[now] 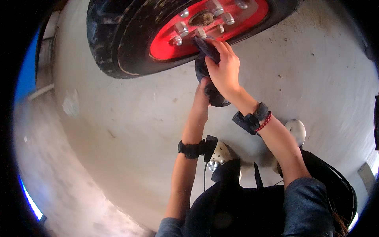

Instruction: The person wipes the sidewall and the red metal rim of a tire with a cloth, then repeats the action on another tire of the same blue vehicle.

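Note:
A vehicle wheel with a black rubber tyre (103,44) and a red rim (161,49) stands at the top. Silver lug nuts (182,29) ring its dark hub (204,18). My right hand (226,66) grips the upper part of a dark, cloth-like bundle (217,96); its front end meets the rim just below a lug nut. Lower on the same bundle is my left hand (203,89), its fingers mostly hidden behind the dark material. Folds and shadow leave it unclear whether anything hard lies inside the bundle.
Pale grey floor (142,109) with stains and specks surrounds the wheel. My feet, in light clogs (220,152), are below my forearms. Each wrist wears a black strapped device (192,149), with a cable hanging from the left one. A pale wall (59,177) curves along the left.

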### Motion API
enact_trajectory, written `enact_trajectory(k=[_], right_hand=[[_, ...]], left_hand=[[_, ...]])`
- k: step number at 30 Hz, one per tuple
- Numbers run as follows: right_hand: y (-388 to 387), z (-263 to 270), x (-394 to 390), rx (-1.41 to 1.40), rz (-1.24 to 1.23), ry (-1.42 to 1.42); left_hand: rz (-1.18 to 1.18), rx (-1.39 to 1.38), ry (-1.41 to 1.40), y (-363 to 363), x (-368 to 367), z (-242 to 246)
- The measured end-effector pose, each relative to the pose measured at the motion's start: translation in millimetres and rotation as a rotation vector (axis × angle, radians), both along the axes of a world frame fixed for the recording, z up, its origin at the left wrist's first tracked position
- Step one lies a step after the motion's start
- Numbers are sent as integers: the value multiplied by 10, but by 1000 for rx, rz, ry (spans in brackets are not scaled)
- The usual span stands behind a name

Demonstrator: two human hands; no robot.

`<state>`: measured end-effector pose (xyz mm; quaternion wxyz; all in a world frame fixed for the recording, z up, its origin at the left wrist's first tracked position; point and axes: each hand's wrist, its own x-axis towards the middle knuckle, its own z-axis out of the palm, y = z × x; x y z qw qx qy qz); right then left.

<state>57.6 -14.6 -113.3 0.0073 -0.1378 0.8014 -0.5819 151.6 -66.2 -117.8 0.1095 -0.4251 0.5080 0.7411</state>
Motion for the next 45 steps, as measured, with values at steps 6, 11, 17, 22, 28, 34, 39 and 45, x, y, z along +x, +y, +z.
enact_trajectory(k=[6,11,17,22,28,34,39,45], right_hand=[[-179,370,215,-275,72,4],[-505,602,293,-166,142,64],[-539,337,403,-146,189,215],[-498,274,342,-5,205,330],[-354,104,289,164,330,448],[-230,25,138,192,422,368],[-211,3,124,195,464,306],[-191,2,123,214,489,331]], left_hand=[[317,-64,261,-8,333,137],[206,-352,336,-271,407,289],[272,-286,320,-208,372,315],[244,-210,201,-173,342,254],[228,-93,219,-212,257,-196],[185,67,188,-134,84,-144],[205,73,150,-128,71,-154],[210,98,186,-113,84,-202]])
